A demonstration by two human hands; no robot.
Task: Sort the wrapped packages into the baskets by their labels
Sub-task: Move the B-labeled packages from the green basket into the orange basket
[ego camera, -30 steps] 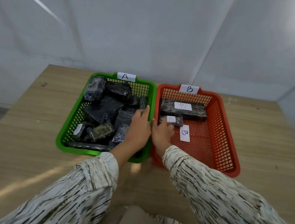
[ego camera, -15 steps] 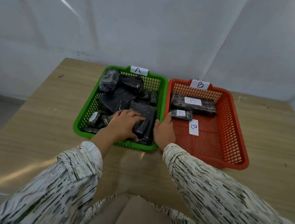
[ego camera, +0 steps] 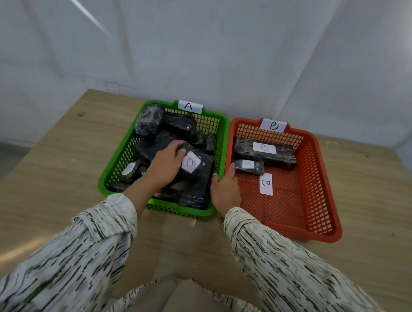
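Observation:
A green basket [ego camera: 117, 168] tagged A holds several black wrapped packages. My left hand [ego camera: 166, 165] grips one flat black package [ego camera: 199, 173] inside it, tilted so its white B label faces up. My right hand [ego camera: 225, 190] rests with straight fingers on the near left rim of the orange basket [ego camera: 324, 196] tagged B. In that basket lie a long B-labelled package [ego camera: 265, 152], a small labelled package [ego camera: 249, 166] and a loose white B label [ego camera: 266, 184].
Both baskets stand side by side on a wooden table [ego camera: 54, 176], close to a white sheeted wall. Bare table surface lies left of the green basket, right of the orange one, and in front of both.
My left hand went from the green basket's right rim onto a package and turned it up, exposing its B label. My right hand left the small package and settled on the orange rim.

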